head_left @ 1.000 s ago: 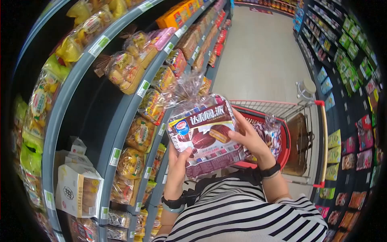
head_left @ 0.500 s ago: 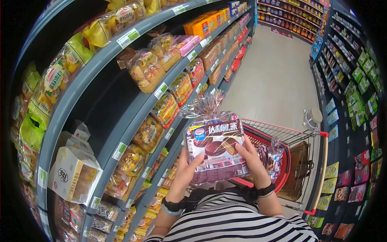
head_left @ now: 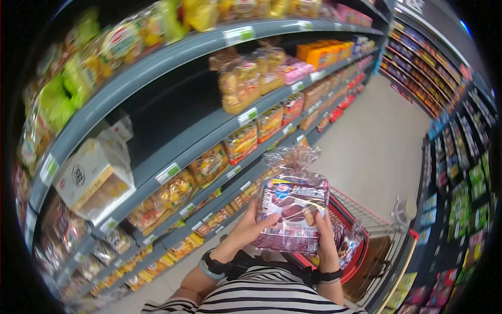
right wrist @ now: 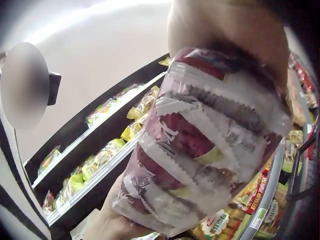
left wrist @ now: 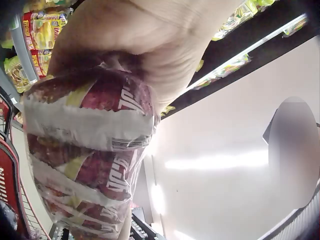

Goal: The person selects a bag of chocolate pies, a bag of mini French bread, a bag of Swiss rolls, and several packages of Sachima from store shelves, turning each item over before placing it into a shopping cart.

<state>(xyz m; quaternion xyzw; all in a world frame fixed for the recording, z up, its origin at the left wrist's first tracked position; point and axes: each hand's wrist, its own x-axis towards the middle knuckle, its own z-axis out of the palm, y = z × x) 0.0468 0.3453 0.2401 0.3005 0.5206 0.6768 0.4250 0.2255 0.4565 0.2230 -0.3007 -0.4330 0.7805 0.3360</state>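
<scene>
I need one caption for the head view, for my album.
A left hand and right hand grip a wrapped snack pack beside stocked shelves, near a shopping cart.

Clear bag (right wrist: 167, 112) of wrapped packs (right wrist: 185, 135) mid-frame, right hand (right wrist: 230, 30) on its upper end, left hand (right wrist: 112, 220) at lower left. Stocked shelves (right wrist: 100, 175) behind.

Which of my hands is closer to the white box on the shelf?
Left. Your left hand holds the package on the side toward the box; your right hand holds the far side.
</scene>
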